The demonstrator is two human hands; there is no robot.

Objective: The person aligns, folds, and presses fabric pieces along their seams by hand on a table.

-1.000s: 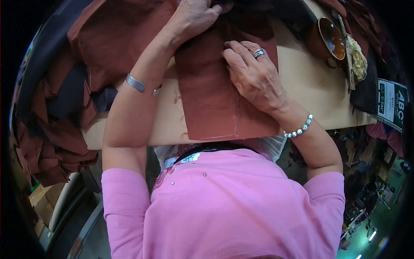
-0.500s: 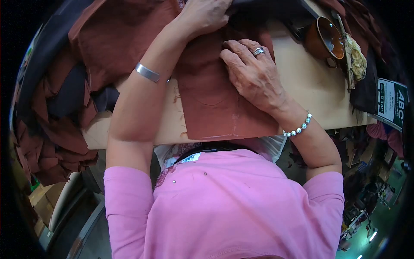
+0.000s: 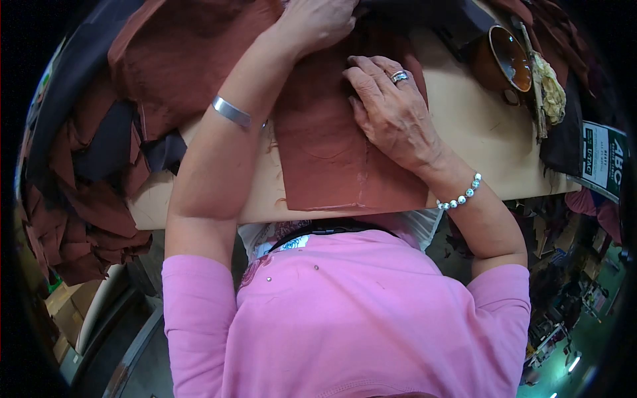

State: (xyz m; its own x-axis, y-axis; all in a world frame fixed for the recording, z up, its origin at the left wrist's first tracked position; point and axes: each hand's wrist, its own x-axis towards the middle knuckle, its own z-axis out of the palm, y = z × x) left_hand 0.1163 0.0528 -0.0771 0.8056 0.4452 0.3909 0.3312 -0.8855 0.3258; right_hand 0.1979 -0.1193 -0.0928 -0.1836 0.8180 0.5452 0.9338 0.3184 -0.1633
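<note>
A reddish-brown cloth piece (image 3: 322, 152) lies in front of my torso, its near edge by the table's front edge. My right hand (image 3: 391, 109) rests palm down on its right part, fingers bent and apart, with a ring on one finger. At the top edge my left hand (image 3: 318, 25) reaches over the far end of the cloth, beside dark fabric (image 3: 424, 16). The fingertips of that hand are out of sight, so what they hold, if anything, cannot be made out. More brown cloth (image 3: 186, 60) is bunched left of my left forearm.
Brown and dark cloth pieces (image 3: 99, 199) are piled at the left. On the tan tabletop (image 3: 484, 146), a brown glossy cup (image 3: 509, 60) stands at the upper right beside a pale dried flower (image 3: 549, 93). A green and white ABC package (image 3: 602, 159) is at the far right.
Compared with a second ago, my left hand and forearm are farther right. The dark fabric at the top has shifted towards the cup. My right hand has moved slightly up, and the cloth's near edge has shifted slightly.
</note>
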